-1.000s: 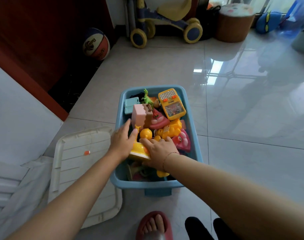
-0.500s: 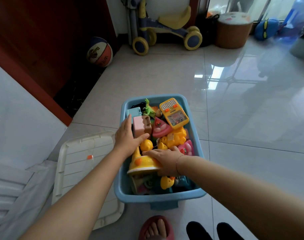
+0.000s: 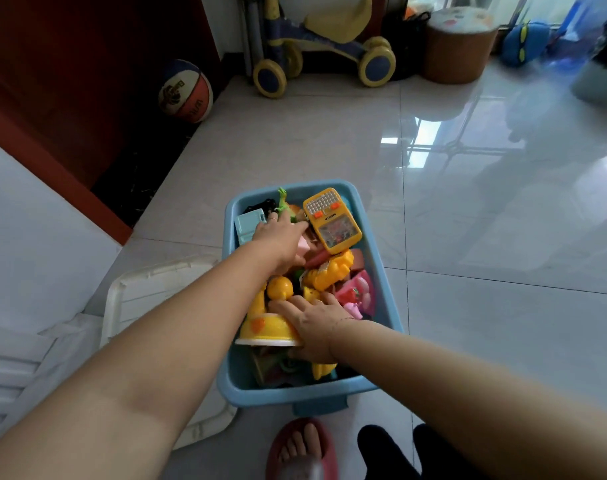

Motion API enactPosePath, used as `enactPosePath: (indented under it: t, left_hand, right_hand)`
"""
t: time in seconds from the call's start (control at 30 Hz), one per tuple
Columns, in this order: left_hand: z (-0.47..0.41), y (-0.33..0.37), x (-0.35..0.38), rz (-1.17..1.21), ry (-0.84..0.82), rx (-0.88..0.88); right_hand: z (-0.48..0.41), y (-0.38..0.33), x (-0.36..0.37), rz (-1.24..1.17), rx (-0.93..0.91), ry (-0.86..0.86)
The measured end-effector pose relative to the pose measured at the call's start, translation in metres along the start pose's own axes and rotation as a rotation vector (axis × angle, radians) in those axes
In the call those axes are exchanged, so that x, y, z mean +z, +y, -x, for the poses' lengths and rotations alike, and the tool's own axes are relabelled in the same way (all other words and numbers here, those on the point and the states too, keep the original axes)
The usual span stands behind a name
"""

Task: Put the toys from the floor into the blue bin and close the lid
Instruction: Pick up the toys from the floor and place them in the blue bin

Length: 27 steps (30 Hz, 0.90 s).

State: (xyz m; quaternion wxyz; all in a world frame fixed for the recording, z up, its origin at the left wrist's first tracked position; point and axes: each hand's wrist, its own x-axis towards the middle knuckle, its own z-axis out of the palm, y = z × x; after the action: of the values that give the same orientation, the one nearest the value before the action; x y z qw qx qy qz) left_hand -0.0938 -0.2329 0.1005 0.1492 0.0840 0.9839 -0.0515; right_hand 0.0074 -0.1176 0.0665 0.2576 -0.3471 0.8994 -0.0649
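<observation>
The blue bin (image 3: pixel 381 282) stands on the tiled floor, heaped with plastic toys. Among them are a yellow toy phone (image 3: pixel 333 220), a green dinosaur (image 3: pixel 283 202), a pale blue block (image 3: pixel 248 225) and pink pieces (image 3: pixel 360 292). My left hand (image 3: pixel 281 237) lies palm down, fingers spread, on a pink box toy (image 3: pixel 302 244) in the far half of the bin. My right hand (image 3: pixel 312 327) grips the round base of a yellow toy (image 3: pixel 260 327) near the front. The white lid (image 3: pixel 149 292) lies on the floor left of the bin, partly behind my left arm.
A basketball (image 3: pixel 186 91) rests by the red door at the far left. A ride-on toy (image 3: pixel 322 46), a brown stool (image 3: pixel 457 43) and a blue plush (image 3: pixel 523 43) line the far wall. My foot in a red slipper (image 3: pixel 302 448) is just before the bin. White cloth (image 3: pixel 18 368) lies left.
My left hand has slid from the bin's left rim farther in, over the pink box toy. The right hand has turned the yellow toy so its round base shows.
</observation>
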Motion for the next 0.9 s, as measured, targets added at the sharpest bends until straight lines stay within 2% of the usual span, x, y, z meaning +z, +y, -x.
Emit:
enactPosePath:
  t: [0.1, 0.17, 0.2, 0.27, 0.33, 0.4, 0.53, 0.63, 0.73, 0.8, 0.9]
  left_hand:
    - [0.019, -0.003, 0.026, 0.212, 0.186, -0.023]
    - [0.034, -0.012, 0.026, 0.453, 0.344, -0.042]
    - [0.041, -0.018, 0.019, 0.564, 0.454, -0.048]
    - [0.064, -0.030, -0.001, 0.628, 0.677, -0.029]
    - [0.101, -0.035, -0.017, 0.645, 0.781, 0.038]
    - [0.145, -0.035, -0.014, 0.645, 0.711, 0.165]
    - [0.201, -0.028, 0.043, 0.570, 0.438, 0.410]
    - [0.203, -0.025, 0.075, 0.701, 0.216, 0.252]
    - [0.192, -0.026, 0.088, 0.885, 0.120, 0.192]
    - [0.184, -0.030, 0.087, 0.796, 0.058, 0.229]
    - [0.177, -0.043, 0.084, 0.428, 0.062, 0.202]
  right_hand:
    - [0.008, 0.007, 0.016, 0.041, -0.009, 0.088]
    - [0.009, 0.006, 0.017, 0.014, -0.017, 0.145]
    - [0.008, 0.004, 0.016, -0.061, -0.005, 0.189]
    - [0.010, 0.002, 0.011, -0.320, 0.067, 0.285]
    - [0.011, 0.007, 0.002, -0.472, 0.154, 0.399]
    - [0.013, 0.015, -0.004, -0.425, 0.205, 0.460]
    - [0.016, 0.020, -0.007, -0.381, 0.208, 0.395]
    - [0.016, 0.014, -0.008, -0.434, 0.200, 0.368]
    - [0.022, 0.010, -0.007, -0.423, 0.192, 0.348]
    - [0.028, 0.006, -0.009, -0.432, 0.214, 0.366]
    - [0.038, -0.003, -0.010, -0.395, 0.163, 0.421]
